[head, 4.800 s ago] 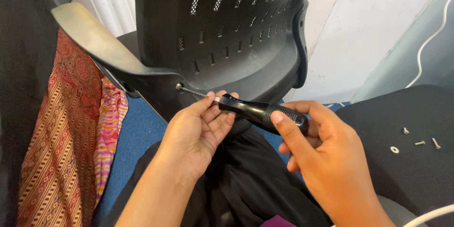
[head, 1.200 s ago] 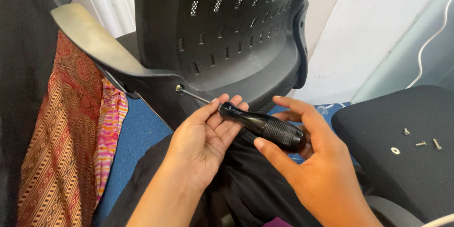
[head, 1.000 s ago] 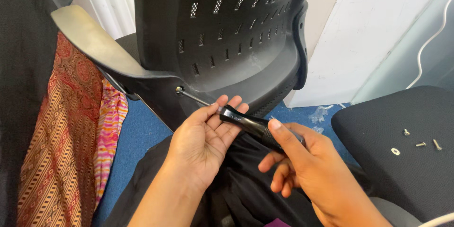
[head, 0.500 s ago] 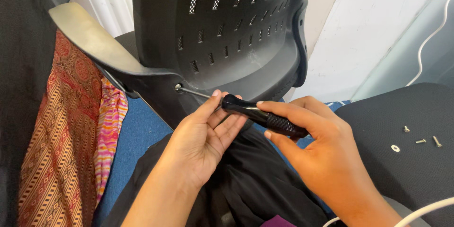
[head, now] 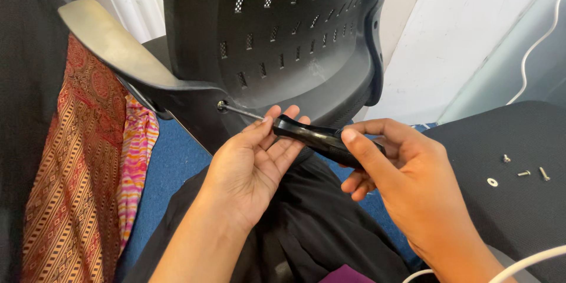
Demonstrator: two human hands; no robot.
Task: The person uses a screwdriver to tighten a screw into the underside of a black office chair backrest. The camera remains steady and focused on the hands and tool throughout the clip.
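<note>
At your right you have a black padded seat cushion (head: 519, 141), and it carries the small hardware: a flat washer (head: 492, 182) nearest you, then three short screws, one (head: 506, 158) further back, one (head: 523, 173) in the middle and one (head: 544, 173) just beside it toward the edge. They lie close together but apart from each other. A white cable (head: 519, 265) crosses the cushion's near corner. Below you, the blue floor (head: 171, 165) carries patterned cloth (head: 76, 171) at your left
</note>
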